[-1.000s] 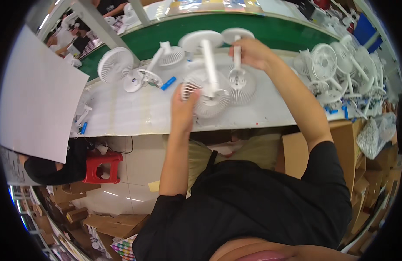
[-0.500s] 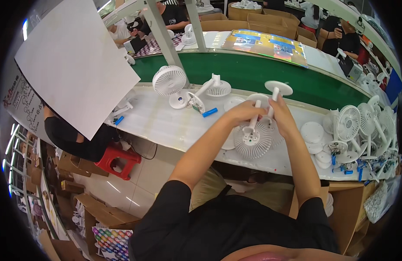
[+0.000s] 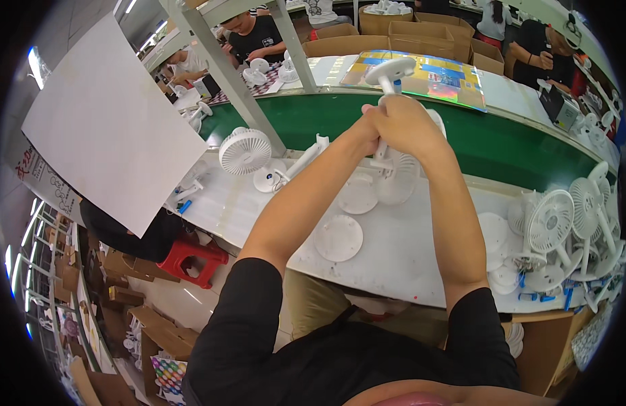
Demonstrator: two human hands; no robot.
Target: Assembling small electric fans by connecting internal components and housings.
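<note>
A white desk fan is held up over the far side of the table, its round base on top and its slatted head hanging below my hands. My left hand is closed around the stem, though its fingers are partly hidden. Across it lies my right hand, also closed on the fan; the exact finger positions cannot be seen. Two flat white discs, one nearer and one farther, lie on the table below. Left of my forearm stands another white fan beside a white stem.
White fans crowd the table's right end, with white discs and blue cylinders by them. A green panel and grey post bound the far side. At left hang a white sheet and, lower, a red stool.
Both hands have moved up and away from me, lifting the fan toward the green panel. My right hand has crossed over my left. The nearer disc has come into full view.
</note>
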